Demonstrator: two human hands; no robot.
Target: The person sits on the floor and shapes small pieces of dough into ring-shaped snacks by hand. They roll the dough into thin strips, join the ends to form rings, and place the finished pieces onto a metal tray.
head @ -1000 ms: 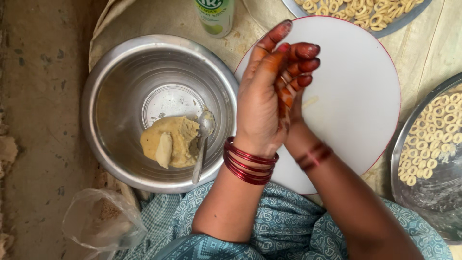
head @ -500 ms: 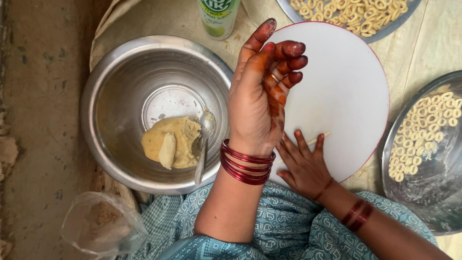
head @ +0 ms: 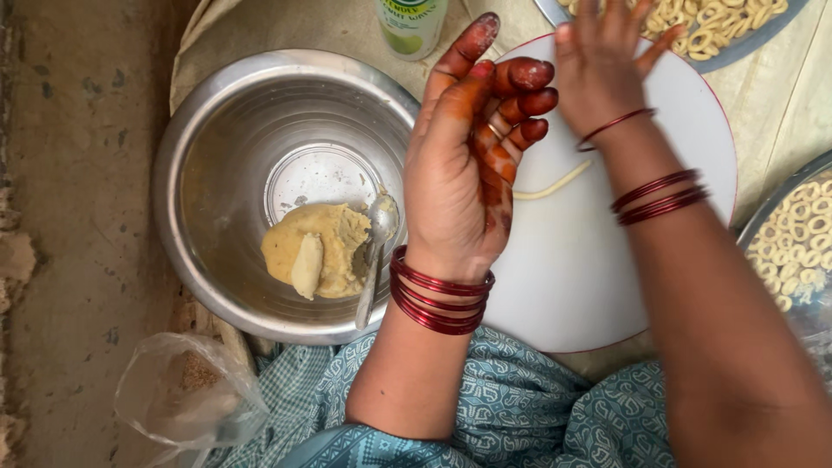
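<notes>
head view: i see my left hand (head: pixel 464 173) open with fingers curled, hiding part of the dough strip (head: pixel 555 183); right hand (head: pixel 602 65) spread, fingertips cut off.

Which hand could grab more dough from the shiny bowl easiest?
Probably the left hand: it is right beside the steel bowl, close to the dough lump. The right hand is away over the white board's far edge, by the tray of rings.

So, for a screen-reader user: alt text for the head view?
A thin dough strip lies on a round white board between the left hand and right hand, both empty. A steel bowl holds dough and a spoon.
</notes>
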